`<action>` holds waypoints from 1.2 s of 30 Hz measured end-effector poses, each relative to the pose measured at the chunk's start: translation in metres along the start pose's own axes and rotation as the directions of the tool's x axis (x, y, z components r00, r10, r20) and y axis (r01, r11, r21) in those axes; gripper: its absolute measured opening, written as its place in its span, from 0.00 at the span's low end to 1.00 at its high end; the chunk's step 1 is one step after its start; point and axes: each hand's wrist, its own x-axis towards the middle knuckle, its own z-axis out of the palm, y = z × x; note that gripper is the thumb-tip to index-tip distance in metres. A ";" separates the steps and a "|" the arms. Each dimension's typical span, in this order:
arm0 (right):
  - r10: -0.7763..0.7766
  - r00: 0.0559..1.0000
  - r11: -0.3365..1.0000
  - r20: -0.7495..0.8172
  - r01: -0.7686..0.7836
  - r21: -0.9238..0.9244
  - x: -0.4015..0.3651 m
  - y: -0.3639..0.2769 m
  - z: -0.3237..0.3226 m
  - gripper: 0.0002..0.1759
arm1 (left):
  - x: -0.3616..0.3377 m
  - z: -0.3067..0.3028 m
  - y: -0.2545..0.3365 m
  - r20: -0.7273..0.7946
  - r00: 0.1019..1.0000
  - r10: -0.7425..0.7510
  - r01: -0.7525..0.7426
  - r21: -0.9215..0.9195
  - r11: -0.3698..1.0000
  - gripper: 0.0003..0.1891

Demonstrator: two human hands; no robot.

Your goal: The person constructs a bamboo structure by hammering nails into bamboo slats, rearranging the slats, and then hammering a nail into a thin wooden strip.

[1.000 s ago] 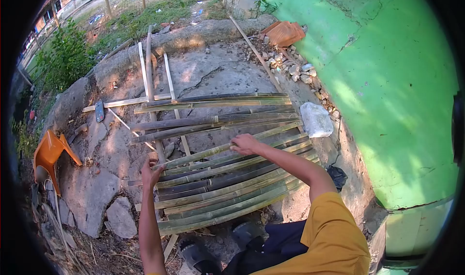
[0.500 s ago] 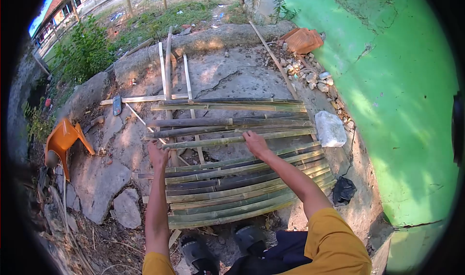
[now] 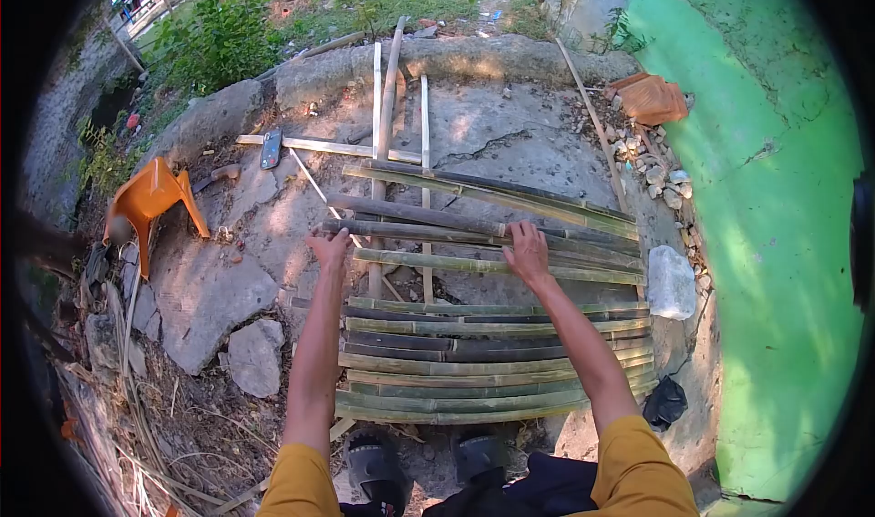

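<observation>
Split bamboo strips, green and dark, lie roughly parallel in front of me. My left hand (image 3: 329, 246) is closed at the left end of a dark bamboo strip (image 3: 419, 233). Farther right, my right hand (image 3: 528, 249) has its fingers curled over the same strip. Just nearer to me lies a green bamboo strip (image 3: 428, 261), partly covered by my right hand. A close-set row of strips (image 3: 492, 368) lies near my feet, with a gap before the green one. Beyond my hands, more strips (image 3: 492, 194) rest across long wooden poles (image 3: 427, 162).
An orange plastic chair (image 3: 153, 198) stands at left, near broken concrete slabs (image 3: 255, 358). A phone (image 3: 271, 149) rests on a crosswise stick. A white block (image 3: 671, 283), a black plastic bag (image 3: 665, 402) and roof tiles (image 3: 651, 100) lie along the green wall (image 3: 784, 271).
Both hands have gone from the green bamboo strip to the dark one beyond it. The green strip now lies released, nearer to me. The view has turned, shifting the scene rightward.
</observation>
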 end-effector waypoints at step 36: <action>-0.300 0.874 0.913 0.382 0.148 0.379 -0.032 -0.118 0.043 0.14 | -0.074 -0.054 0.018 0.100 0.991 0.087 -0.132 0.765 0.630 0.64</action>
